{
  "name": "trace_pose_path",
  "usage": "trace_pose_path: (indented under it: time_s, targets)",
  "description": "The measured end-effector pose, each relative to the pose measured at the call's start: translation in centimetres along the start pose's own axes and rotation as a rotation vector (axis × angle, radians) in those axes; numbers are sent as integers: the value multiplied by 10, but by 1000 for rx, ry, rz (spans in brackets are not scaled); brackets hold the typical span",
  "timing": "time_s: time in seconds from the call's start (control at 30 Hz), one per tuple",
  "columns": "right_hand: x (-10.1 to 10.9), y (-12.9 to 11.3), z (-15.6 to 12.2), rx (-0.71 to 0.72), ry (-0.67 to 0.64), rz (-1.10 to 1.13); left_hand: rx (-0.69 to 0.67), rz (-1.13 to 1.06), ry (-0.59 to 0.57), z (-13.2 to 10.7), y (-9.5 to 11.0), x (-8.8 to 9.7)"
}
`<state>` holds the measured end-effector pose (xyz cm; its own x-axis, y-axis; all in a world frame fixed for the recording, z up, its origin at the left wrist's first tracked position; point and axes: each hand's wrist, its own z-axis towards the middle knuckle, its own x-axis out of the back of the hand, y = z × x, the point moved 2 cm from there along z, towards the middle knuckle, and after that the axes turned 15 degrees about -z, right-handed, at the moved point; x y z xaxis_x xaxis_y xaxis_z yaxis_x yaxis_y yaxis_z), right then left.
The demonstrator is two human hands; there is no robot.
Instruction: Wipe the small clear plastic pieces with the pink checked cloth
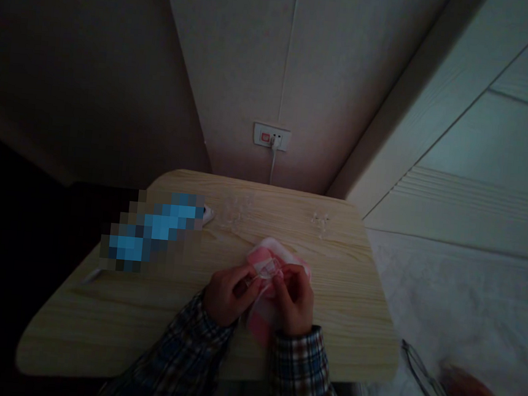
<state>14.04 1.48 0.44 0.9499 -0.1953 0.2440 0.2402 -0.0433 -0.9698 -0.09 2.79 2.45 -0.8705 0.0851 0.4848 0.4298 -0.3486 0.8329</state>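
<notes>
Just above the wooden table, my left hand (pixel 228 293) and my right hand (pixel 296 298) meet, fingers pinched. Between their fingertips is a small clear piece (pixel 267 270), see-through and shiny; its exact kind is too dim to tell. Both hands are closed on it from either side. Beneath them lies a soft pink-and-white checked cloth item (pixel 259 327), partly hidden by my fingers and wrists. Farther back on the table sit a cluster of small clear pieces (pixel 236 211) and, to the right, a smaller group of clear pieces (pixel 321 223).
The light wood table (pixel 340 328) has rounded corners. A blurred-out device (pixel 159 229) with a blue glow lies at its left. A wall socket (pixel 272 137) holds a plug with a white cable running down behind the table. Dark-framed items (pixel 428 379) lie on the floor at right.
</notes>
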Motion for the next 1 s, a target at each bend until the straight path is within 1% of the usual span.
trace_pose_path:
  time_s: [0.13,0.33,0.47,0.57,0.67,0.77,0.83,0.93,1.0]
  targets:
    - [-2,2,0,4,7,-3,20,-19,18,-1,-3,0]
    - [-4,1,3,-26,-14,-33,65,-41,4,1,-4,2]
    - [-4,2,4,-11,-22,-68,74,-35,23,3,-5,3]
    - [-3,4,3,-1,-25,-84,75,-44,9,3,-4,3]
    - [-2,4,3,-6,-6,-111,78,-56,7,3,-3,3]
    - [-2,0,4,30,29,-137,78,-60,32,3,-1,4]
    - [-2,-1,5,44,65,-114,79,-53,48,3,-2,5]
    - [-1,2,5,34,97,-73,74,-38,51,3,-4,4]
    - [0,5,5,34,92,-80,69,-27,47,2,-5,4]
